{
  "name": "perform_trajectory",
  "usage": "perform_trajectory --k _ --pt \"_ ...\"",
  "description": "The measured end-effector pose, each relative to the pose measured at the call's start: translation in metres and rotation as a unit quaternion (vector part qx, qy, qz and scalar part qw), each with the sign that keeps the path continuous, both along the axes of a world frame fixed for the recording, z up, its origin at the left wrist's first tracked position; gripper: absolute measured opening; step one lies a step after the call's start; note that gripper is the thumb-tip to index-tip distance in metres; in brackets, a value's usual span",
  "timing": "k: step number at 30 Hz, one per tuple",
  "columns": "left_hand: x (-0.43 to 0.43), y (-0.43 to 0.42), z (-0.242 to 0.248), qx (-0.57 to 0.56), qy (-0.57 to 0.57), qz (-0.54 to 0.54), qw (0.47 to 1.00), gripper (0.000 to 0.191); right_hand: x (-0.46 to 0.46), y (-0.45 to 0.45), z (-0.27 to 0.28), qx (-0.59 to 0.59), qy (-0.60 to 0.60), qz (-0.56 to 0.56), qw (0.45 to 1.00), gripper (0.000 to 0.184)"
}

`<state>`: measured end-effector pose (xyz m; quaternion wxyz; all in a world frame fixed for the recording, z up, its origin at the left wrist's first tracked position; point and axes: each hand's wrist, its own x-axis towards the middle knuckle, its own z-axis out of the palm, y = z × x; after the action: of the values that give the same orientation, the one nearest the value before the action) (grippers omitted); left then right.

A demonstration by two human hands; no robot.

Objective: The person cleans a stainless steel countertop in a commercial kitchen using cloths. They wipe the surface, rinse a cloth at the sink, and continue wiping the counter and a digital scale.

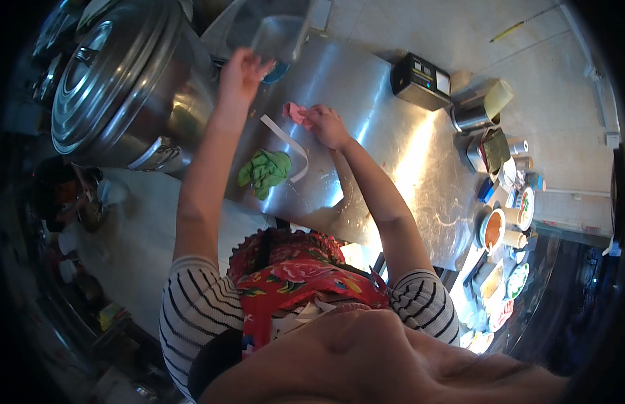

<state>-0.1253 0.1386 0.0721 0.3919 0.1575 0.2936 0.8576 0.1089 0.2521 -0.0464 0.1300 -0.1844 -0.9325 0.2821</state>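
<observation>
My right hand [326, 125] grips a crumpled pink cloth [294, 112] against the stainless steel tabletop [338, 70]. Further out on the left, my left hand [240, 76] reaches to a translucent, box-like container [277, 35] at the table's far left corner. Its fingers are bent, and whether they hold the container or only touch it is unclear. Beside those fingers shows part of a blue round item [276, 73]. Between my arms lie a bunched green cloth [265, 171] and a curling white strip [287, 140], seemingly paper.
A large lidded steel stockpot [186, 101] stands left of the table. At the back wall sit a black box-shaped device [421, 82] and a metal canister [474, 117]. Along the right are a bowl of reddish-brown sauce [493, 230] and several dishes. Another person [65, 194] works at far left.
</observation>
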Motion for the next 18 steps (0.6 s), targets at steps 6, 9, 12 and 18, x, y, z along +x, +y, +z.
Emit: perform_trajectory --k 6,9,12,18 --pt "-0.097 0.082 -0.044 -0.176 -0.056 0.114 0.976 0.009 0.131 0.052 0.009 -0.102 0.179 -0.154 0.966 0.031" --pt "-0.128 0.084 -0.063 -0.181 -0.059 0.138 0.972 0.010 0.241 0.076 0.015 -0.268 0.169 -0.420 0.850 0.024" --pt "-0.134 0.065 -0.059 -0.151 -0.013 0.099 0.984 0.019 0.321 0.061 0.019 -0.082 0.001 -0.514 0.854 0.034" --pt "0.017 -0.059 -0.041 -0.282 0.514 -0.016 0.810 0.046 0.203 -0.015 -0.008 0.104 -0.053 -0.406 0.906 0.040"
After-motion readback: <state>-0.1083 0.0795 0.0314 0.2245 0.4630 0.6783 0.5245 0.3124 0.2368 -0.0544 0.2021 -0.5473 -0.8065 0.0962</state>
